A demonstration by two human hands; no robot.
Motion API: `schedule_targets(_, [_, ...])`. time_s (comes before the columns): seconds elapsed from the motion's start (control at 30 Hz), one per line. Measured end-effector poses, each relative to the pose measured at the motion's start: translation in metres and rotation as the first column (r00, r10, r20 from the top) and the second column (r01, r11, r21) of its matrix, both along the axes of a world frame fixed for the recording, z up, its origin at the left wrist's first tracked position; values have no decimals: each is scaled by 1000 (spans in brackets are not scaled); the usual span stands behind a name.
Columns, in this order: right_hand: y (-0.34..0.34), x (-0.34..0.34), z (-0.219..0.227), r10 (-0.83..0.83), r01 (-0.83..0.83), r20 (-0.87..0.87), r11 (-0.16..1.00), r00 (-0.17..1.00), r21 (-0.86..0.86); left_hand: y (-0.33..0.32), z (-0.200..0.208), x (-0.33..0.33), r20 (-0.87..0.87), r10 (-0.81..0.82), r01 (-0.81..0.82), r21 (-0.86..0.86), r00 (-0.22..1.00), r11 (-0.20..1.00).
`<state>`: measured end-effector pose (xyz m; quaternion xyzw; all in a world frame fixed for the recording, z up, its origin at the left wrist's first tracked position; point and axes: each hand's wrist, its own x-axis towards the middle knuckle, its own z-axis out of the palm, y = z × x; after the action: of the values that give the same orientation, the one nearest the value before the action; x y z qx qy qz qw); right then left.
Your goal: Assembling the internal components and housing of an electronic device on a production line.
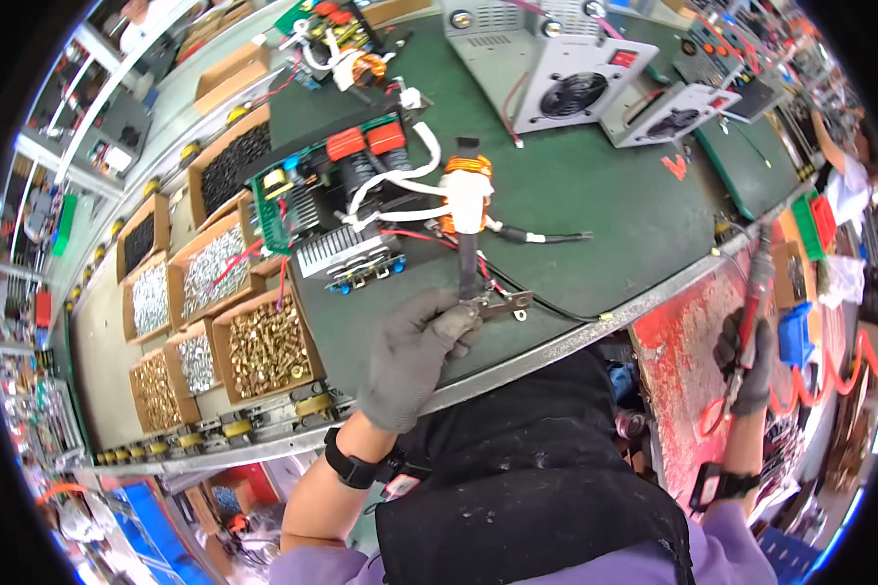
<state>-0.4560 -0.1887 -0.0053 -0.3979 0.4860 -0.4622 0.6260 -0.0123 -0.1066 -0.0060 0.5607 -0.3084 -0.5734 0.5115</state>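
Observation:
My left hand (412, 353), in a grey glove, pinches a small metal bracket (507, 305) at the green bench's near edge. A black-sleeved lead (468, 265) runs from there up to a copper-wound coil (468, 185) wrapped in white. White sleeved wires join the coil to a circuit board assembly (332, 185) with red-topped black parts and a finned heat sink (341, 252). Off to the right, over a worn red surface, my gloved right hand (748, 363) is closed around a red and grey power screwdriver (754, 302), its tip pointing away from me.
Cardboard boxes of brass fasteners (266, 348), silver screws (215, 268) and black parts (236, 166) line the left. White metal housings with fans (574, 96) stand at the back. Another board assembly (346, 49) lies far left of them. An orange coiled hose (839, 375) hangs at right.

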Motion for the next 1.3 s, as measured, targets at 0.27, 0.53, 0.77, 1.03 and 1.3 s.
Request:
schedule_targets(0.27, [-10, 90, 26, 363, -363, 16, 932, 931, -8, -1, -4, -3, 168, -14, 20, -32, 986, 999])
schedule_targets(0.53, [37, 186, 26, 793, -763, -205, 609, 574, 219, 7, -18, -8, 88, 76, -65, -120, 993, 991])
schedule_targets(0.77, [31, 201, 17, 766, -771, 137, 590, 628, 238, 12, -12, -2, 306, 43, 16, -187, 951, 982])
schedule_targets(1.03, [50, 156, 10, 655, -657, 123, 693, 746, 298, 33, -11, 7, 885, 256, 12, -283, 388, 959])
schedule_targets(1.3, [54, 131, 10, 452, -518, 259, 795, 853, 317, 70, -31, 155, 979, 56, -284, 3, 198, 959])
